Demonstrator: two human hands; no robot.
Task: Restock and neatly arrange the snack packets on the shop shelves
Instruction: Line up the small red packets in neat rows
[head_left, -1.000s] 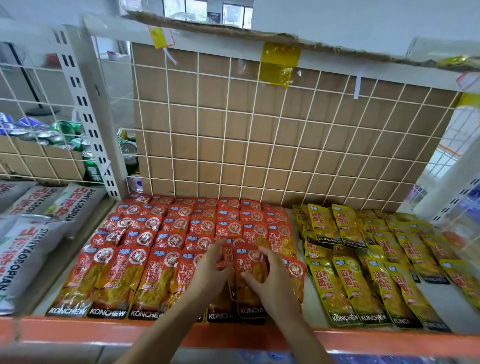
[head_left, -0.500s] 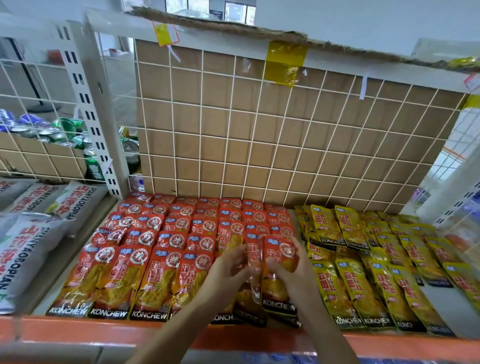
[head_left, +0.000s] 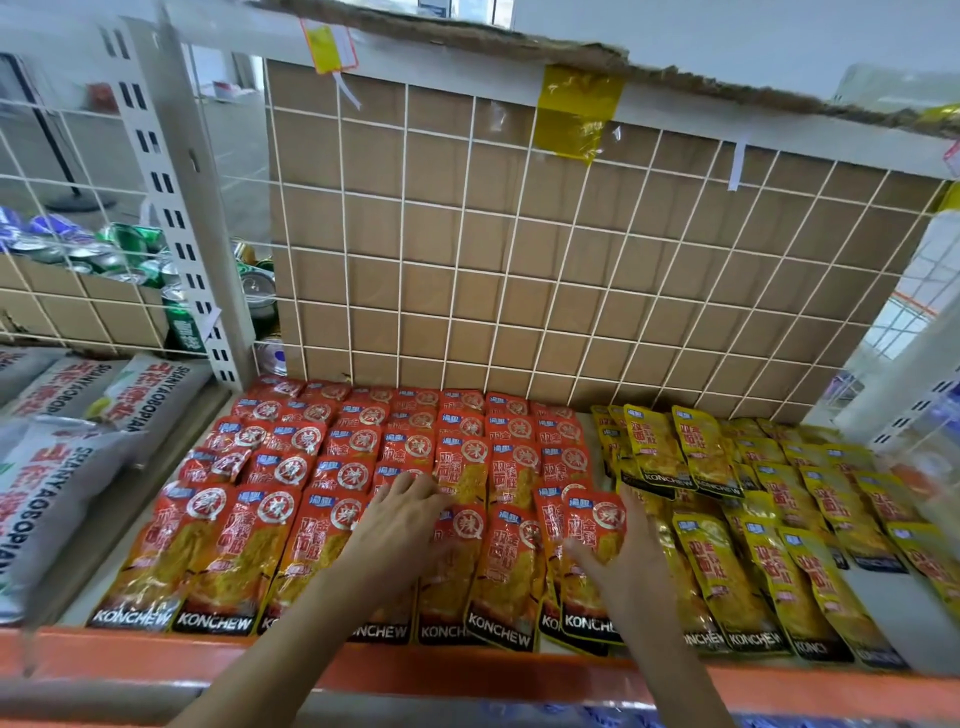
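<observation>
Head view showed the shelf carrying red snack packets in overlapping rows, with yellow packets just beside them. On the front row the left hand lay flat, fingers spread. The right hand pinched the end red packet, thumb across its face. Light, floppy, slick foil, I judged; best gripped by the flat faces.

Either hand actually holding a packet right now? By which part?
Right hand pinches the rightmost front-row red packet at its right edge, thumb on the face, fingers behind. Left hand lies flat on the red packets, holding nothing.
</observation>
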